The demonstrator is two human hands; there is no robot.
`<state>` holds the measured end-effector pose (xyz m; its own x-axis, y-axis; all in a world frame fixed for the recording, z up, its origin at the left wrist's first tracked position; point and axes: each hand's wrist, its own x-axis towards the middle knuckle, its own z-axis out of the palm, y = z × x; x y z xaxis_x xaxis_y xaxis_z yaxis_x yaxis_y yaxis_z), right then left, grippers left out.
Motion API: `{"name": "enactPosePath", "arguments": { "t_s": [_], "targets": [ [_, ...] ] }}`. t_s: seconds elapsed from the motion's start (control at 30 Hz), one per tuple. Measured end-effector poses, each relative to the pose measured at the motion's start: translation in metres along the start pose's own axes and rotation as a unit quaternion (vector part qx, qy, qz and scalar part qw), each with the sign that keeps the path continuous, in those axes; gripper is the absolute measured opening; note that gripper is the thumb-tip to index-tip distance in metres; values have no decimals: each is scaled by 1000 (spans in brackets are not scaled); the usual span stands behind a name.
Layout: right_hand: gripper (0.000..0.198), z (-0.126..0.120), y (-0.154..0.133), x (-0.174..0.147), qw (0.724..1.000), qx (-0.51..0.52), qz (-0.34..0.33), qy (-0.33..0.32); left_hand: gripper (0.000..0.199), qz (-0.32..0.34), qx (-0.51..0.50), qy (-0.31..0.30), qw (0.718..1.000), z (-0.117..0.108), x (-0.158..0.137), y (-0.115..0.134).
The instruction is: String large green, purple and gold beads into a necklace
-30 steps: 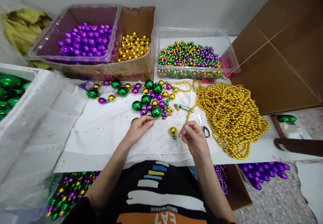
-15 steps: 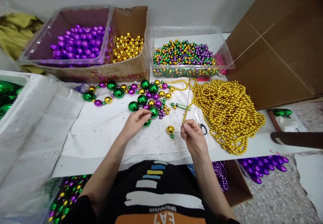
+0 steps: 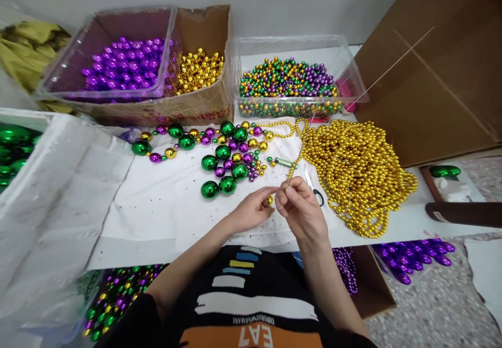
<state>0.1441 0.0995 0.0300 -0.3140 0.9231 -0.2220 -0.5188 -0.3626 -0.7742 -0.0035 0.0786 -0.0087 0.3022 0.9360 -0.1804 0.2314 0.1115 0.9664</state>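
Note:
Over the white cloth (image 3: pixel 157 207), my left hand (image 3: pixel 251 211) is closed, its fingertips nearly meeting those of my right hand (image 3: pixel 301 207). A gold bead (image 3: pixel 270 199) shows by the left fingertips; whatever they pinch is hidden. My right hand is also closed in a pinch on something too thin to make out. Just above it runs the end of a gold bead strand (image 3: pixel 291 171). Large green beads (image 3: pixel 227 184) lie to the left, beside purple beads (image 3: pixel 247 158) and smaller mixed ones. A strung bead garland (image 3: pixel 186 142) stretches behind them.
Scissors (image 3: pixel 318 195) and a green cylinder (image 3: pixel 283 162) lie near my right hand. A gold bead-strand heap (image 3: pixel 356 175) spreads right. Behind stand a box (image 3: pixel 157 110) with purple and gold beads and a clear bin (image 3: pixel 294 100) of mixed beads. A tall cardboard sheet (image 3: pixel 439 87) stands right.
My left hand has moved right and toward me, from the green beads to my right hand. The thin upright rod above my right hand no longer shows there. The view has shifted slightly.

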Motion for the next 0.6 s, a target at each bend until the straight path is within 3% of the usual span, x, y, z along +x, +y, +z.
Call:
{"name": "enactPosePath", "arguments": {
  "t_s": [0.07,0.17,0.27,0.5,0.6],
  "targets": [
    [19,-1,-6,-3,1000,-8,-2,-5,24,-14,22,-17,1000,3,-1,-3],
    [16,-8,-10,-6,999,-33,-7,19,28,-60,14,-6,998,-5,-5,-9],
    [16,-16,-6,-7,997,-53,-6,60,40,-70,21,55,996,-22,-1,-11],
    [22,-28,11,-7,994,-50,11,96,25,-4,101,184,978,-74,28,-1],
    [22,-31,12,-5,993,-51,12,103,23,5,142,227,964,-86,33,-1]
  ]
}}
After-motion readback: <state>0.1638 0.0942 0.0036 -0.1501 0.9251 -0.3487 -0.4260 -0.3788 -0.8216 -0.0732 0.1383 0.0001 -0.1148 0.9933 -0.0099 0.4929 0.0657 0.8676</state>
